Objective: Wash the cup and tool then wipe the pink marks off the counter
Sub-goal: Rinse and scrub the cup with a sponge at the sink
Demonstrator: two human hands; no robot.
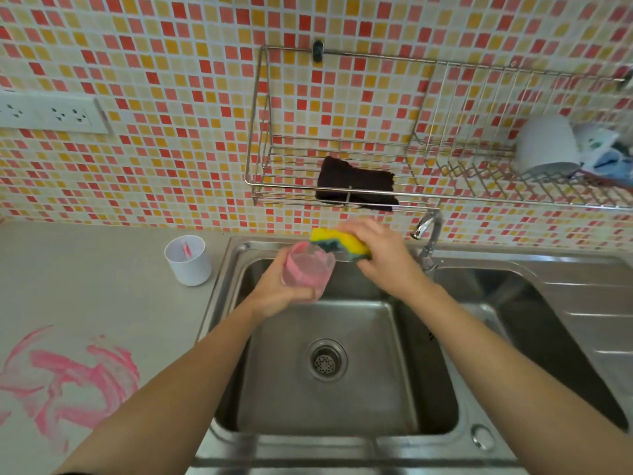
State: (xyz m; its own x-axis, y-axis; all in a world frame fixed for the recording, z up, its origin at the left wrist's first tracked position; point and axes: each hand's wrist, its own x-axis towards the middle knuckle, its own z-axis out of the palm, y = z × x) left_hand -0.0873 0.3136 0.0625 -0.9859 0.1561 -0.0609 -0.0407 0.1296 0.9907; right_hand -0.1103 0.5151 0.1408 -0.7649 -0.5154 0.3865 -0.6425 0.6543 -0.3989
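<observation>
One wide-angle camera sits on the person's head, facing forward and down. It looks closely onto the sink (pixel 376 399), with the counter (pixel 85 269) at left and the tiled wall (pixel 171 97) above.

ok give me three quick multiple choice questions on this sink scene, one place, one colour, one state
1. Where is the dark cloth? A on the tap B in the wire rack C inside the white cup
2. What colour is the sponge on top? A yellow B white C red
3. The pink marks on the counter are A wiped away B still there C under a cloth
Answers: B, it lies on the rack's wires; A, yellow shows under the right hand; B, smears remain at left.
</observation>
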